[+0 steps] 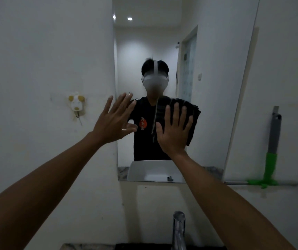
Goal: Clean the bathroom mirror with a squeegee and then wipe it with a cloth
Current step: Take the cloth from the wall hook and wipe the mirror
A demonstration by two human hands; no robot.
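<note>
One mirror point(216, 87), one dark cloth point(192, 114), one squeegee point(271, 159), one faucet point(178, 230), one little animal-shaped wall hook point(76, 104), two hands in play. The right hand point(173, 130) is flat, fingers straight and spread, pressing the folded cloth against the glass around the middle of the mirror. The left hand point(113, 120) is raised with fingers wide apart, holding nothing, at the mirror's left edge; can't tell if it actually touches the glass. Both arms are stretched forward and up. The squeegee, grey handle with green neck, leans on the wall just right of the mirror, blade down. The reflected black shirt has a small red and white print, too blurry to read.
</note>
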